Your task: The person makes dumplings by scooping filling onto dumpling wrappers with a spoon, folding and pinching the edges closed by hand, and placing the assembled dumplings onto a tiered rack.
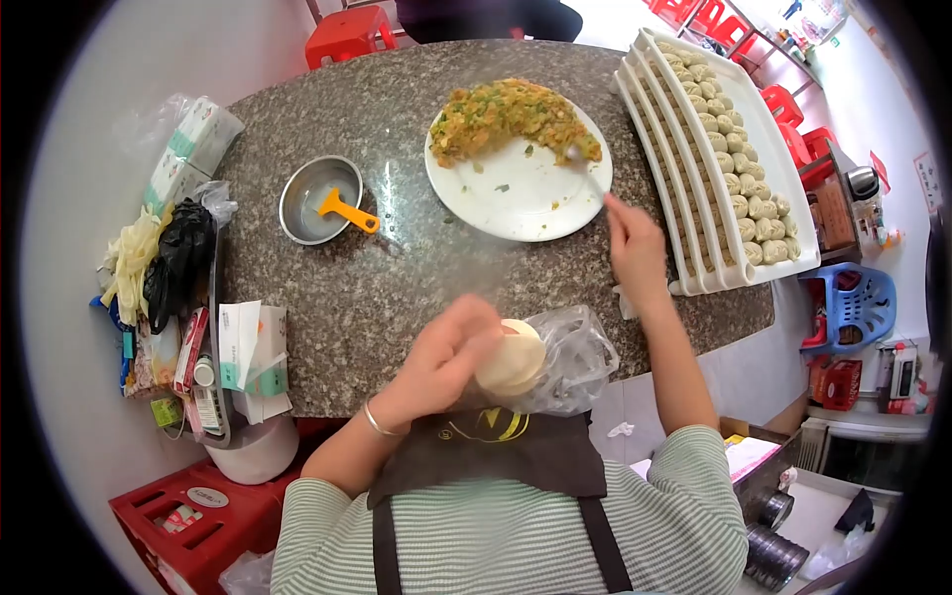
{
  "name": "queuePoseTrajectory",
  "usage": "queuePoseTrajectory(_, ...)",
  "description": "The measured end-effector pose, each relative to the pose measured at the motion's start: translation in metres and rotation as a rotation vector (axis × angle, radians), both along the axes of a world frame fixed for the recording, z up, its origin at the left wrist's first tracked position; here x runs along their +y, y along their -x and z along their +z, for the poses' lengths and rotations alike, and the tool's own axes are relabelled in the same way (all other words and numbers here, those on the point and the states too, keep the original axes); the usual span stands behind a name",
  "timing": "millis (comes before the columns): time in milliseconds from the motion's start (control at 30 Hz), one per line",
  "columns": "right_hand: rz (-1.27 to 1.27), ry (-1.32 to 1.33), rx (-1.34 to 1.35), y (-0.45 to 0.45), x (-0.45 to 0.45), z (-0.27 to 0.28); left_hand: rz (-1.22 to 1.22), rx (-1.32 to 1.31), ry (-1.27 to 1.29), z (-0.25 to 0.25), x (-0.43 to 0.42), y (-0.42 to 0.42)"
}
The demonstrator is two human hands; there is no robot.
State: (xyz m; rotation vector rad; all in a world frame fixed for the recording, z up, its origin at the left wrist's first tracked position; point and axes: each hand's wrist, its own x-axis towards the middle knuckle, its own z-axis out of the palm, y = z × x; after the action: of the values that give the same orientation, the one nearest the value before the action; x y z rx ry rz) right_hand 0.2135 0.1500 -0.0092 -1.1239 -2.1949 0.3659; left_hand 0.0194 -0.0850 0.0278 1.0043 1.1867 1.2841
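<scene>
My right hand [638, 248] is closed around the end of a spoon [577, 155], whose bowl rests in the chopped orange-green filling [511, 114]. That filling is heaped along the far side of a large white plate [496, 203]. Close to my body, my left hand [451, 347] is somewhat blurred, its fingers curled at the edge of the round, pale dough wrappers [513, 359]. Some of those fingertips are hidden. A crumpled clear plastic bag [575, 357] lies beside the wrappers at the table's near edge.
Stacked white trays [729, 273] hold rows of pleated buns [749, 183] on the right. A metal bowl [296, 203] with an orange-handled scraper [347, 210] stands left of the plate. Tissue packs [193, 149] and bags [174, 263] line the left edge. A person [486, 18] sits across the table.
</scene>
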Motion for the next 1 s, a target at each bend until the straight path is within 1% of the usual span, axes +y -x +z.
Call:
queuePoseTrajectory(67,0.1,0.092,0.079,-0.002,-0.02,-0.01,0.031,-0.174,0.017,-0.008,0.002,0.002)
queuePoseTrajectory(100,0.108,0.166,0.145,-0.003,-0.023,-0.006,0.028,-0.177,0.018,-0.012,0.003,0.005)
queuePoseTrajectory(133,0.105,0.167,0.144,-0.005,-0.024,0.001,0.012,-0.3,0.111,-0.015,0.004,0.008)
queuePoseTrajectory(167,0.06,0.253,0.156,-0.006,-0.025,0.01,-0.006,-0.421,0.207,-0.016,0.004,0.01)
queuePoseTrajectory(200,0.014,0.337,0.168,-0.006,-0.025,0.014,-0.011,-0.42,0.211,-0.016,0.004,0.009)
queuePoseTrajectory(267,0.006,0.324,0.215,-0.007,-0.024,0.006,0.024,-0.752,0.206,-0.016,0.004,0.008)
queuePoseTrajectory(300,0.057,0.307,0.213,-0.006,-0.026,-0.002,0.025,-0.752,0.203,-0.015,0.004,0.008)
queuePoseTrajectory(333,0.111,0.287,0.209,-0.005,-0.027,-0.006,0.058,-0.83,0.228,-0.015,0.005,0.008)
queuePoseTrajectory(367,0.136,0.34,0.229,-0.008,-0.029,-0.006,0.094,-0.91,0.255,-0.015,0.005,0.007)
queuePoseTrajectory(400,0.142,0.343,0.227,-0.007,-0.03,0.0,0.101,-0.912,0.253,-0.015,0.005,0.009)
queuePoseTrajectory(467,0.056,0.512,0.335,-0.007,-0.032,0.007,0.127,-0.892,0.173,-0.013,0.006,0.014)
queuePoseTrajectory(500,0.052,0.529,0.367,-0.008,-0.032,0.004,0.13,-0.893,0.175,-0.011,0.008,0.016)
queuePoseTrajectory(533,0.055,0.531,0.366,-0.008,-0.034,-0.003,0.215,-0.919,0.155,-0.008,0.009,0.019)
queuePoseTrajectory(567,0.102,0.45,0.322,-0.009,-0.037,-0.011,0.302,-0.944,0.131,-0.007,0.011,0.022)
queuePoseTrajectory(600,0.15,0.367,0.277,-0.01,-0.042,-0.015,0.306,-0.945,0.127,-0.014,0.012,0.027)
queuePoseTrajectory(633,0.164,0.425,0.255,-0.01,-0.05,-0.014,0.285,-1.094,0.079,-0.025,0.014,0.034)
queuePoseTrajectory(667,0.17,0.424,0.25,-0.01,-0.054,-0.01,0.263,-1.244,0.03,-0.033,0.014,0.038)
queuePoseTrajectory(733,0.14,0.578,0.291,-0.009,-0.059,0.0,0.294,-1.261,0.04,-0.035,0.02,0.035)
queuePoseTrajectory(800,0.133,0.581,0.332,-0.009,-0.059,-0.009,0.357,-0.964,0.138,-0.043,0.03,0.033)
queuePoseTrajectory(867,0.204,0.492,0.318,-0.002,-0.066,-0.01,0.336,-0.972,0.174,-0.044,0.039,0.032)
queuePoseTrajectory(933,0.208,0.531,0.283,-0.003,-0.073,-0.01,0.324,-0.985,0.205,-0.038,0.049,0.03)
queuePoseTrajectory(1000,0.246,0.557,0.217,-0.003,-0.08,-0.007,0.286,-1.023,0.129,-0.028,0.06,0.027)
